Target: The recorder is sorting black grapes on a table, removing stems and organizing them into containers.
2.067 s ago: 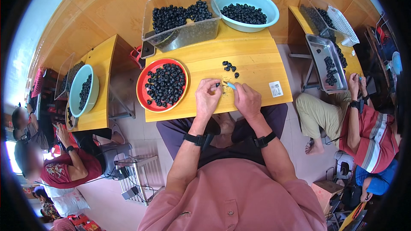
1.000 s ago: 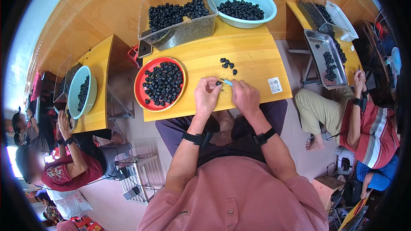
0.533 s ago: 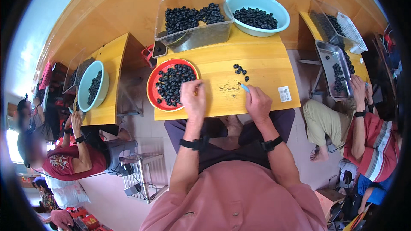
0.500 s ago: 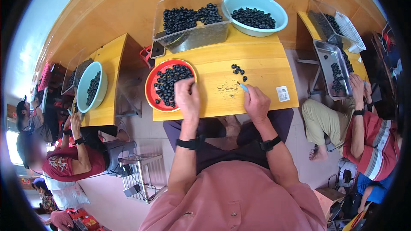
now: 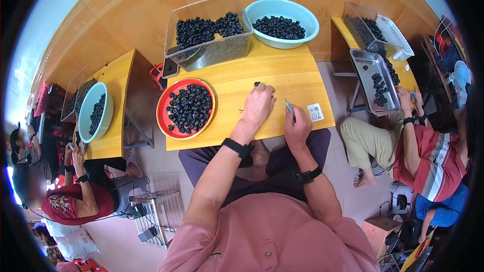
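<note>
My left hand rests low over the middle of the wooden table, its fingers curled downward. A small black ring-shaped piece shows at its fingertips; what lies beneath the fingers is hidden. My right hand is closed around a small knife with a blue handle, the tip pointing up and away from me. Left of my hands stands a red round tray with a yellow rim, holding many black ring-shaped pieces.
A clear plastic bin and a light-blue basin, both with black pieces, stand at the table's back. A white label is near the right edge. Co-workers sit at side tables with a blue basin and a metal tray.
My left hand has moved from beside the red tray rightward onto the small group of black pieces, now mostly covered. The knife has turned more upright in my right hand. The view has shifted slightly.
</note>
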### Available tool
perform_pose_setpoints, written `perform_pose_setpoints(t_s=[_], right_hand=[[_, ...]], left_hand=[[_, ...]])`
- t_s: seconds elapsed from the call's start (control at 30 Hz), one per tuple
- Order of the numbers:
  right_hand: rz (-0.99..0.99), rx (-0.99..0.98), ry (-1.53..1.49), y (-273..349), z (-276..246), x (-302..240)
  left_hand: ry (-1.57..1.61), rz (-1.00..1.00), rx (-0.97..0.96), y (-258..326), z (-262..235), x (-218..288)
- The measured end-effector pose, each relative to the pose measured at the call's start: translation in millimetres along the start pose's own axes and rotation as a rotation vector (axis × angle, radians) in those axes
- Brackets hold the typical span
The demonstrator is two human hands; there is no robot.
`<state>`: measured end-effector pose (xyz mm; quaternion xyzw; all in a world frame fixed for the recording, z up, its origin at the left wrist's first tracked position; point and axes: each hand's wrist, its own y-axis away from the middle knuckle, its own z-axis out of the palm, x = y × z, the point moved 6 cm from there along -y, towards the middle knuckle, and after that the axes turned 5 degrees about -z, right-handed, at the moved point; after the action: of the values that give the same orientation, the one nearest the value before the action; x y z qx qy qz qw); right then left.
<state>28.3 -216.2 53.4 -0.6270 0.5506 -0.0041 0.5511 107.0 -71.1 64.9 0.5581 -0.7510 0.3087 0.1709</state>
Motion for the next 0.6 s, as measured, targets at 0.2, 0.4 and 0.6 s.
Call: perform_pose_setpoints(t_s=[0.2, 0.4, 0.6], right_hand=[[-0.057, -0.015, 0.030, 0, -4, 0], [-0.075, -0.082, 0.012, -9, 4, -3], [-0.121, -0.143, 0.005, -13, 23, -9]], left_hand=[[-0.062, -0.008, -0.039, -5, 20, -10], [0.088, -0.006, 0.086, 17, -2, -23], [0.094, -0.095, 0.154, 40, -25, -45]])
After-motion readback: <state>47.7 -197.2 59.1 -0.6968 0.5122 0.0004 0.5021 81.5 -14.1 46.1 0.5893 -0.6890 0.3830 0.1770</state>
